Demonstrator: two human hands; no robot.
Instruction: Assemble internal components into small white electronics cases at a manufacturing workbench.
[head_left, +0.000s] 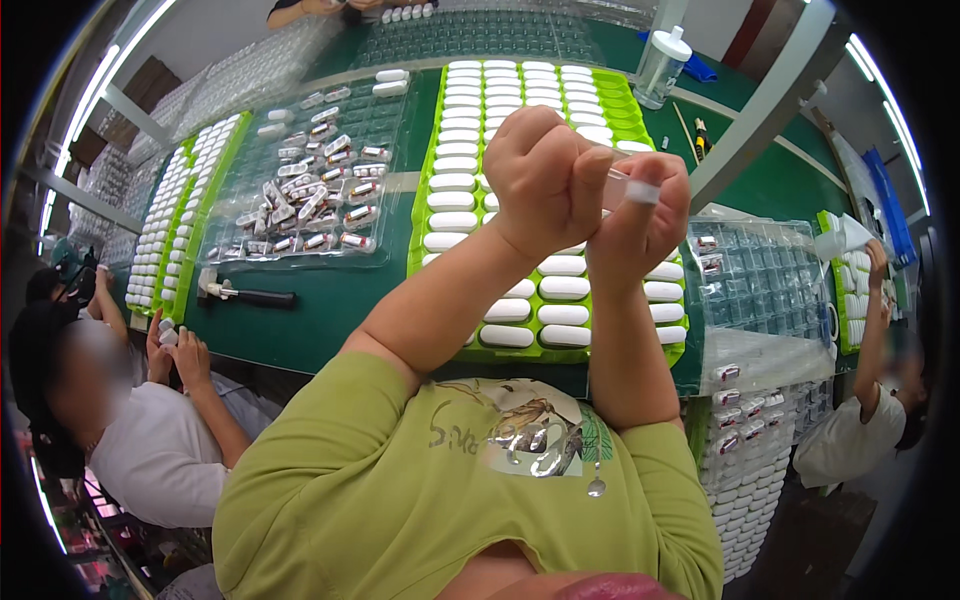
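Observation:
Both of my hands are raised close together above a bright green tray that holds rows of white, rounded oblong cases. My left hand is closed in a fist, its thumb and forefinger pressed together and pointing at the right hand. My right hand is closed too, fingers curled. A small white and clear piece shows at its fingertips; whether it is held or wrapped on a finger is unclear. Something thin and clear seems to span the gap between the hands. What the left fingers grip is hidden.
Left lie a clear blister tray with small parts, a hammer and another green tray. A bottle, a screwdriver and a metal post stand right, beyond a clear tray. Co-workers sit both sides and opposite.

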